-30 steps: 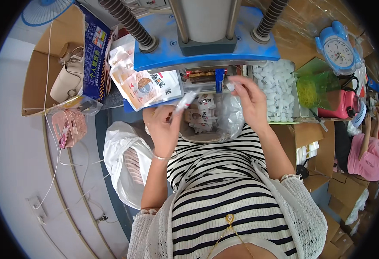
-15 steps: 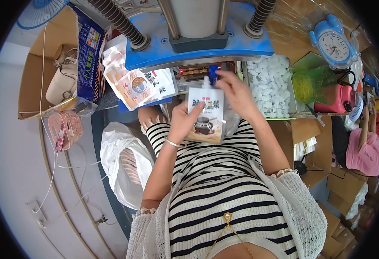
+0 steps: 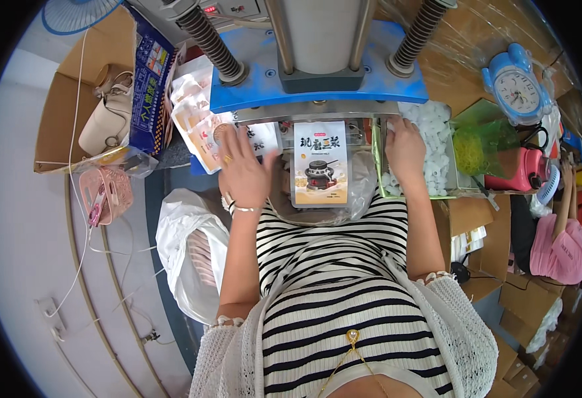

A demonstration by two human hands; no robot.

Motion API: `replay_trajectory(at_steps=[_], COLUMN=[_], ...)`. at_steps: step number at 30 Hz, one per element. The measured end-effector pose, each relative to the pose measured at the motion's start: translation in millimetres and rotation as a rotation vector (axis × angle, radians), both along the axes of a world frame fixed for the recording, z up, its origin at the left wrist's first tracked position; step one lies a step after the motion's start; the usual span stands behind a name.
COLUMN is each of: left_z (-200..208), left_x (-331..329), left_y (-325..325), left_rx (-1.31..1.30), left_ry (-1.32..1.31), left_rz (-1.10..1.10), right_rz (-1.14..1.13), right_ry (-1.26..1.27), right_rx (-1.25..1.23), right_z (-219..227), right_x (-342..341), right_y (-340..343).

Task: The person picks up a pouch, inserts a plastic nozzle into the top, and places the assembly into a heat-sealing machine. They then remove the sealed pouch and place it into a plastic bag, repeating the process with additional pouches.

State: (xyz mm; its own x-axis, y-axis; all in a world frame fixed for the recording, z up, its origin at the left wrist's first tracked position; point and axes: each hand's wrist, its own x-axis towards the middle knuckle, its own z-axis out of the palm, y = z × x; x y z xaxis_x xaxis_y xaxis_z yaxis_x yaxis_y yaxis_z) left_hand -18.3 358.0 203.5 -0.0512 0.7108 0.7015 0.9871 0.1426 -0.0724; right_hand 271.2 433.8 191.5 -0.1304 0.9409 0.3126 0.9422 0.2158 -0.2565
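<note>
A white stand-up pouch, printed with a dark stone mill picture over a yellow-brown base, is upright with its top edge at the blue press; neither hand touches it. My left hand is open, fingers spread, beside the fanned stack of printed pouches at the left, its fingertips over the stack's near part. My right hand reaches over the left side of a tray of small white plastic spout caps. Its thumb and fingers look apart and bent downward, the tips partly hidden.
Spring-wound posts flank the press. At the right stand a blue alarm clock, green netting and a red device. A cardboard box with a beige bag and a white plastic sack lie left. A co-worker in pink is far right.
The pouch has left my left hand and now stands at the press. My left hand has moved left to the stack; my right hand has moved right to the cap tray.
</note>
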Motion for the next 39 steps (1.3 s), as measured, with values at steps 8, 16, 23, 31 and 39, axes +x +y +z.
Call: replay_trajectory(at_steps=[8,16,23,31,39], left_z=[-23,-64,-47,-4,-3], left_x=[-21,-78,-44,7,78], left_y=[-36,13,-6,-52,-31], left_rx=[-0.133,0.006,-0.1,-0.166,-0.643], left_ry=[-0.514,-0.538,-0.503,-0.578,-1.428], left_rz=[-0.183,-0.223,-0.244,-0.228,-0.329], right_rz=[0.006,0.032,0.066,0.109,0.717], right_ry=[0.953,1.356,1.405,1.277,0.442], right_rx=[-0.086,-0.476,-0.418,-0.486,-0.105], right_z=[6,16,16,22,40], right_x=[0,-35,-24,-28,-38], right_y=[-7,-31,-34,-54,-9])
